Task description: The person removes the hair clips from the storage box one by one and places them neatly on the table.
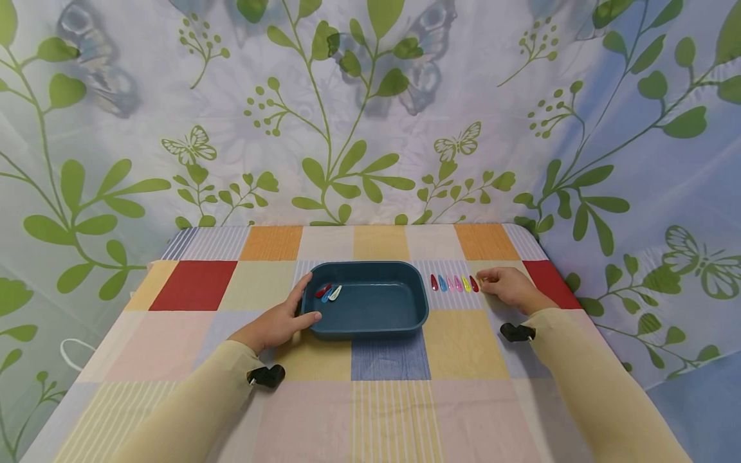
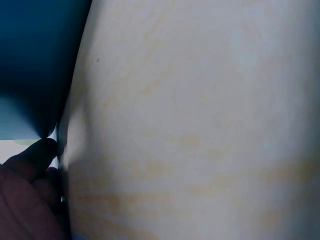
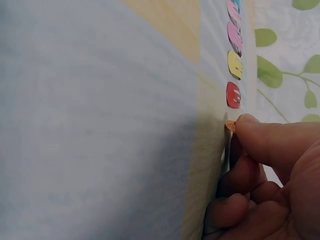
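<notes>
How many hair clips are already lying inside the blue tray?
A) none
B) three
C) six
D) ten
B: in the head view, three hair clips, one red, one blue and one pale, lie in the far left corner of the blue tray, whose left rim the left hand holds. The other clips sit in a row on the tablecloth to its right.

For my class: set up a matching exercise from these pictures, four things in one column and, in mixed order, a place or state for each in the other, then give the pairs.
Things:
1. left hand
2. right hand
3. three clips
4. row of clips

Places or states:
A. on the cloth beside the tray's right wall
B. pinching an orange clip
C. holding the tray by its left rim
D. inside the tray, left end

Pairs: 1-C, 2-B, 3-D, 4-A
</notes>
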Demonstrator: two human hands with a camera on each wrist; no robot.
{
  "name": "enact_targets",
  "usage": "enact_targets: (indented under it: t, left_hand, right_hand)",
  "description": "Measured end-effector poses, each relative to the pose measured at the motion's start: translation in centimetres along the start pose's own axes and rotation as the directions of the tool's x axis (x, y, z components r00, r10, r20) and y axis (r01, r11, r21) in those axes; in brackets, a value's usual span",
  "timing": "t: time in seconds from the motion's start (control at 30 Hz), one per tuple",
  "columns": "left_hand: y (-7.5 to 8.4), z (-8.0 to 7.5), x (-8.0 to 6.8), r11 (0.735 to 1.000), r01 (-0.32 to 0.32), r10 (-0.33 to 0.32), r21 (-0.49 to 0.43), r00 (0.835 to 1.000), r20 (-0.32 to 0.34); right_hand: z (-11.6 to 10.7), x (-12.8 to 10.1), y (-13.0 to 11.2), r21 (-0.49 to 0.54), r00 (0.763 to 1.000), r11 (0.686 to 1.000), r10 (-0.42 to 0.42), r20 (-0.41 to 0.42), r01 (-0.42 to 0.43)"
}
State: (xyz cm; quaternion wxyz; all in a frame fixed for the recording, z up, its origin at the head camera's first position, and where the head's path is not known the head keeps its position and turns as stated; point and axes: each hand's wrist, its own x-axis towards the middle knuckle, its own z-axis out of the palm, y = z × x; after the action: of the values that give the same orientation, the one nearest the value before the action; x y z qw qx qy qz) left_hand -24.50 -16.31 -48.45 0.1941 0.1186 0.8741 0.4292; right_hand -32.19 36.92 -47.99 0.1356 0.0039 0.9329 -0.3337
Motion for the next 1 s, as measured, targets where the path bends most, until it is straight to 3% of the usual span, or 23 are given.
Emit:
enact_targets:
  t: [0.2, 1.0]
  left_hand:
    - [0.09, 0.02, -0.07, 1.000, 0.002, -0.002, 0.009, 1.000, -0.001]
    - [0.13, 0.08, -0.05, 1.000, 0.006, -0.006, 0.024, 1.000, -0.006]
  right_hand:
    - [0.15, 0.02, 0.21, 0.001, 1.000, 1.000, -0.025, -0.015, 0.025]
    - [0.30, 0.25, 0.53, 0.008, 1.000, 1.000, 0.002, -0.020, -0.002]
